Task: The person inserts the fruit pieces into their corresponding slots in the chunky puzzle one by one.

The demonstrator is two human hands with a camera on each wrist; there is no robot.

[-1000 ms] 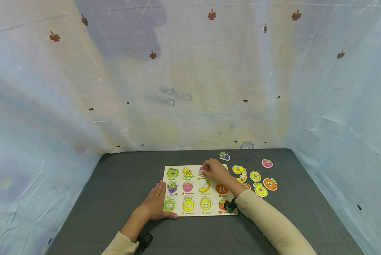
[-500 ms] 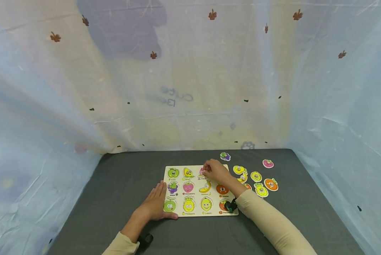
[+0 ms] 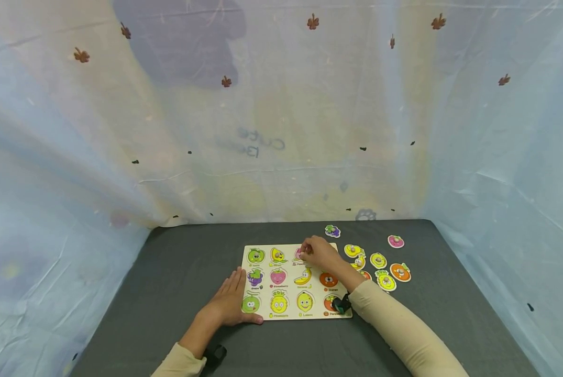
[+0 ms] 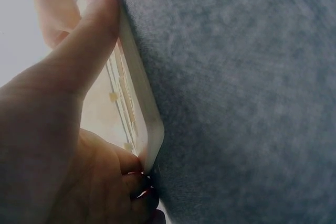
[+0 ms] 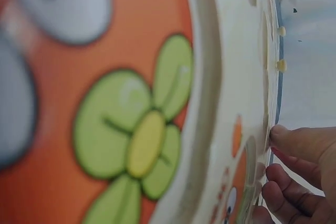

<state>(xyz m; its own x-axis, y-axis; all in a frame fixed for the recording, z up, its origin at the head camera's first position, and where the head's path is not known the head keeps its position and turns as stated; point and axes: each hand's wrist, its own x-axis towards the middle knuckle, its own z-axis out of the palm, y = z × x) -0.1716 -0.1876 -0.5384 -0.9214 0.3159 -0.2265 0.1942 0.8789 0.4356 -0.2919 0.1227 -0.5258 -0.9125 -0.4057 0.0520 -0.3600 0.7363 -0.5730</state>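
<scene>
The board lies flat on the grey table: a pale, rectangular panel with rounded corners and printed fruit in three rows. The pink piece is at the third position of the top row. The right hand grasps it between thumb and bent fingers; its grip point is covered by the fingertips. The left hand is unclenched, fingers extended along the board's left edge, thumb on the near edge.

The right hand and forearm conceal the last top-row position. A dark wrist device overlaps the persimmon at the near right corner. An orange piece is mostly hidden behind the right wrist. The right wrist view is filled by a cropped orange print; the left wrist view is washed out over the board's face.

The board's shallow recesses act as its compartments. The avocado piece is in the second top-row recess, knob up. Loose pieces, including grapes and a pineapple, lie to the right of and beyond the board.
</scene>
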